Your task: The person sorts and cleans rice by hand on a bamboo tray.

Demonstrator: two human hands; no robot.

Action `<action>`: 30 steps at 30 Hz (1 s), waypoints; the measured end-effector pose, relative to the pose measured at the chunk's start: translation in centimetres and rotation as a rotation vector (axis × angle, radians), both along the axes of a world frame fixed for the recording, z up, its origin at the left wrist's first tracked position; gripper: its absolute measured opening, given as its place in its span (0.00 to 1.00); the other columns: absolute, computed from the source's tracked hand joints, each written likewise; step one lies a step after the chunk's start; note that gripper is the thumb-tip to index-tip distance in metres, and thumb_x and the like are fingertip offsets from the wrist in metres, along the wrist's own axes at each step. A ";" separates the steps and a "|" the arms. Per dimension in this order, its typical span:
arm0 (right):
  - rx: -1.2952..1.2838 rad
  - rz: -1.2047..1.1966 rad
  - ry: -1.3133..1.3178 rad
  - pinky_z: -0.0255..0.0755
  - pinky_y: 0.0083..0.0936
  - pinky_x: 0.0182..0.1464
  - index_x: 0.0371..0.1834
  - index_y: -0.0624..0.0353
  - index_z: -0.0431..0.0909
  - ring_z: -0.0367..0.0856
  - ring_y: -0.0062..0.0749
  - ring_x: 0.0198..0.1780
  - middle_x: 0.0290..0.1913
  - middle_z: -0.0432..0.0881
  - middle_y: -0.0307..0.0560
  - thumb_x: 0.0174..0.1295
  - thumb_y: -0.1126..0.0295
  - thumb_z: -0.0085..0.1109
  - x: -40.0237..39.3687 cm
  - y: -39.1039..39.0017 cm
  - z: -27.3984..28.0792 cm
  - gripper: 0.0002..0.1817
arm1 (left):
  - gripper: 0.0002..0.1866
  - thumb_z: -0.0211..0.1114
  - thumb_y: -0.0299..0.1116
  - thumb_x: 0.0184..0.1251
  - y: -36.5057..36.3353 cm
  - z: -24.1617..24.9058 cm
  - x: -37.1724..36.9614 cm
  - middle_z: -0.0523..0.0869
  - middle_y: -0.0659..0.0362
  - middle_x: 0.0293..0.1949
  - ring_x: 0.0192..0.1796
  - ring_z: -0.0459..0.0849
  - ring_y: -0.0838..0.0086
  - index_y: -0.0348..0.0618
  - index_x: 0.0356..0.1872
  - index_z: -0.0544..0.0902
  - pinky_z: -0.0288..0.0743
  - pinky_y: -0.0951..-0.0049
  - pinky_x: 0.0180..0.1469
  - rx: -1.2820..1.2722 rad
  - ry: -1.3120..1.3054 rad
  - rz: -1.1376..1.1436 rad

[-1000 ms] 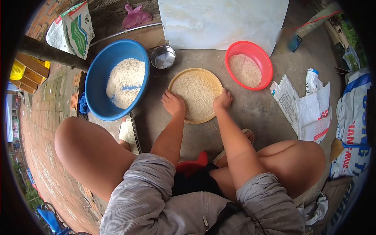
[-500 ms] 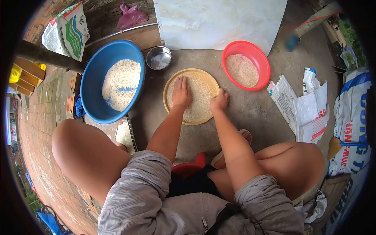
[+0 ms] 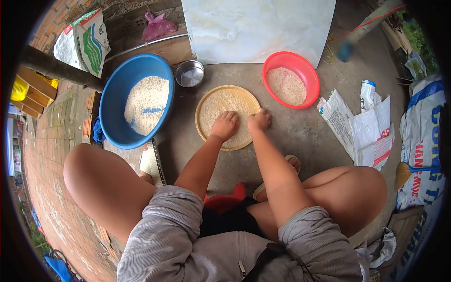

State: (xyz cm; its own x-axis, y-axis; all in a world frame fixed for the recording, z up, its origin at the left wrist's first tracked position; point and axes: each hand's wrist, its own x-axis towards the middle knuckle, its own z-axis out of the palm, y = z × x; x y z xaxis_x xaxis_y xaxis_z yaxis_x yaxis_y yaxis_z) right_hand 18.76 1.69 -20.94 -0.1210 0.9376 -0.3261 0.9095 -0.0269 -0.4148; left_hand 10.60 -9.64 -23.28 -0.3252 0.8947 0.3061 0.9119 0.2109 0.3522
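A seated person in a gray long-sleeved top, sleeves pushed up, works both bare hands at a round, shallow winnowing tray [image 3: 197, 119] of whitish, rice-like grains [image 3: 211, 109] on a concrete floor [image 3: 296, 136]. The tray lies in front of the person, between and beyond the bent knees, with the left hand [image 3: 225, 125] inside it and the right hand [image 3: 259, 120] at its right edge. The left hand rests palm down on the grains, fingers bent and pointing away from the body; whether it has closed on any grains cannot be told. The right hand grips the rim, its knuckles outside the edge. The tray sits flat, its open face up; being round, it shows no long axis and points no particular way. To its left stands a large blue basin [image 3: 111, 105] holding a heap of pale grains, with a small metal bowl [image 3: 190, 74] just beyond the tray, near the basin's rim. A red basin [image 3: 312, 77], also holding pale grains, is at the far right of the tray, near a white marbled panel [image 3: 258, 28]. Printed white sacks [image 3: 371, 131] lie on the floor farther right, well apart from the hands.
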 end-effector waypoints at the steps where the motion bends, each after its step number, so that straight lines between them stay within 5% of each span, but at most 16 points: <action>1: 0.001 0.003 0.005 0.66 0.38 0.59 0.54 0.58 0.69 0.68 0.49 0.58 0.55 0.69 0.56 0.56 0.66 0.55 -0.1 0.0 0.0 0.22 | 0.10 0.57 0.35 0.60 -0.2 -0.1 0.3 0.79 0.58 0.44 0.47 0.77 0.65 0.42 0.40 0.78 0.73 0.66 0.49 0.007 0.042 -0.012; 4: 0.069 0.026 -0.086 0.67 0.38 0.57 0.52 0.59 0.71 0.68 0.48 0.56 0.54 0.70 0.54 0.57 0.64 0.54 -0.3 -0.3 0.5 0.20 | 0.07 0.57 0.33 0.59 -0.8 -0.1 1.2 0.78 0.60 0.39 0.43 0.77 0.67 0.43 0.34 0.77 0.74 0.66 0.44 0.026 0.091 -0.016; 7: 0.201 0.056 0.014 0.66 0.37 0.56 0.47 0.60 0.74 0.69 0.48 0.54 0.52 0.72 0.55 0.59 0.63 0.52 -0.2 -0.2 1.2 0.16 | 0.12 0.59 0.35 0.59 -0.9 -0.8 1.3 0.78 0.58 0.45 0.48 0.77 0.64 0.43 0.43 0.77 0.76 0.67 0.45 -0.237 -0.007 0.012; 10: 0.364 0.146 0.355 0.69 0.38 0.50 0.38 0.62 0.78 0.75 0.48 0.47 0.43 0.77 0.57 0.62 0.61 0.50 -0.9 0.4 0.6 0.15 | 0.09 0.61 0.31 0.56 -0.4 -1.4 1.3 0.80 0.55 0.40 0.44 0.79 0.61 0.41 0.38 0.79 0.76 0.65 0.40 -0.130 -0.131 0.099; 13: 0.091 0.161 0.655 0.72 0.39 0.40 0.29 0.67 0.78 0.79 0.46 0.30 0.26 0.79 0.57 0.65 0.55 0.47 -1.4 0.4 0.4 0.23 | 0.05 0.61 0.27 0.55 1.6 -1.0 0.9 0.82 0.52 0.33 0.38 0.82 0.62 0.39 0.31 0.81 0.76 0.64 0.40 0.089 -0.378 0.358; 15: -0.101 0.081 0.701 0.72 0.37 0.38 0.30 0.66 0.78 0.79 0.44 0.29 0.27 0.80 0.55 0.67 0.53 0.44 -1.6 0.8 -1.5 0.24 | 0.04 0.64 0.27 0.53 3.4 0.6 0.7 0.84 0.51 0.27 0.31 0.84 0.60 0.38 0.28 0.83 0.77 0.65 0.39 0.231 -0.703 0.768; 17: -0.298 0.000 0.742 0.72 0.34 0.36 0.31 0.65 0.78 0.79 0.41 0.28 0.27 0.80 0.53 0.68 0.52 0.41 -1.6 0.9 -2.1 0.26 | 0.05 0.65 0.28 0.52 4.8 2.6 0.5 0.85 0.51 0.26 0.31 0.85 0.61 0.39 0.29 0.84 0.77 0.66 0.38 0.248 -0.725 0.722; 19: -0.657 -0.428 1.037 0.72 0.29 0.33 0.39 0.64 0.76 0.79 0.35 0.29 0.29 0.80 0.49 0.70 0.50 0.36 -1.7 1.1 -1.7 0.27 | 0.06 0.67 0.29 0.52 6.1 4.0 0.1 0.85 0.51 0.25 0.30 0.85 0.62 0.39 0.29 0.85 0.77 0.67 0.38 0.268 -0.747 0.680; 23: -0.734 -0.628 1.337 0.74 0.27 0.37 0.50 0.66 0.69 0.79 0.34 0.35 0.36 0.79 0.51 0.70 0.52 0.35 -1.3 1.5 -1.1 0.26 | 0.08 0.68 0.32 0.48 7.6 5.6 -0.2 0.86 0.52 0.27 0.30 0.86 0.66 0.40 0.29 0.86 0.78 0.69 0.38 -0.141 -0.877 0.315; 26: -0.735 -0.816 1.390 0.74 0.28 0.39 0.48 0.66 0.70 0.78 0.35 0.38 0.40 0.78 0.53 0.70 0.58 0.37 -1.6 2.1 -2.7 0.21 | 0.09 0.68 0.34 0.47 8.3 6.0 -0.2 0.86 0.52 0.29 0.32 0.86 0.65 0.42 0.29 0.87 0.78 0.69 0.39 -0.302 -0.806 0.164; 30: -0.874 -0.730 1.443 0.75 0.28 0.44 0.39 0.64 0.72 0.76 0.32 0.39 0.39 0.75 0.50 0.67 0.66 0.38 -0.8 2.1 -2.8 0.14 | 0.11 0.65 0.37 0.51 8.4 6.6 -0.9 0.86 0.52 0.31 0.34 0.85 0.64 0.43 0.34 0.87 0.78 0.67 0.41 -0.371 -0.585 0.137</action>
